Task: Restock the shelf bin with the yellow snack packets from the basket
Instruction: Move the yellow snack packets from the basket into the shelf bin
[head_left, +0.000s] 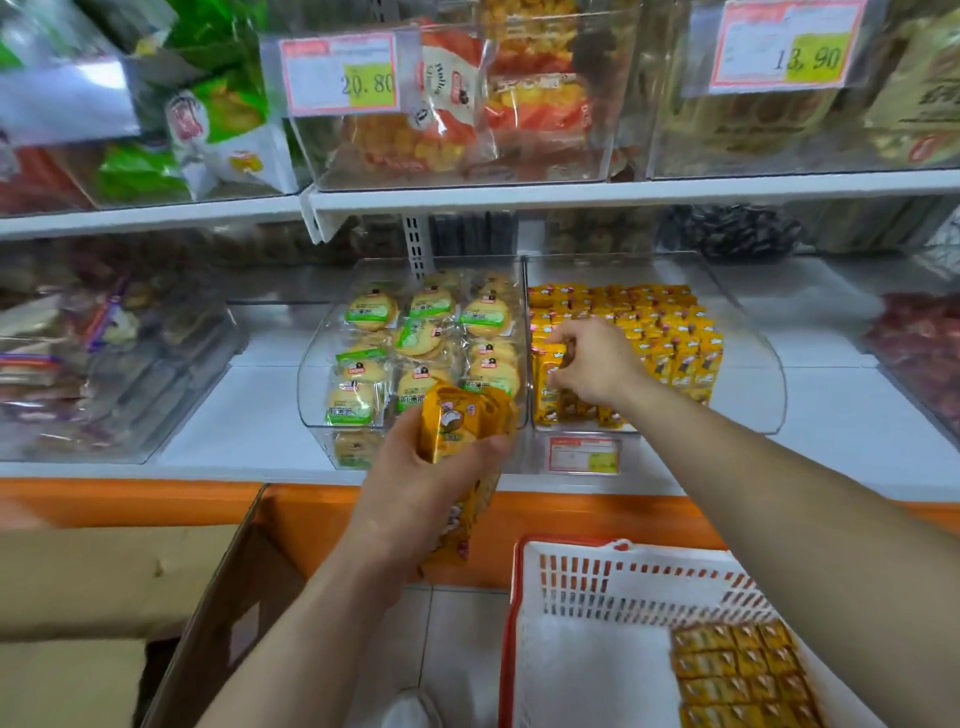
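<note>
My left hand (421, 483) grips a stack of yellow snack packets (462, 426) in front of the shelf, below the clear bins. My right hand (592, 364) reaches into the clear shelf bin (753, 374) and pinches a yellow packet (550, 358) at the bin's left front. Rows of yellow packets (670, 332) fill the bin's back and right side. At the lower right stands a red and white basket (597, 587). More yellow packets (737, 670) lie in its right part.
A clear bin of round green-labelled cakes (415, 343) sits just left of the yellow bin. Other clear bins line the shelf above (519, 200). An open cardboard box (171, 597) stands at the lower left. The shelf edge is orange (130, 501).
</note>
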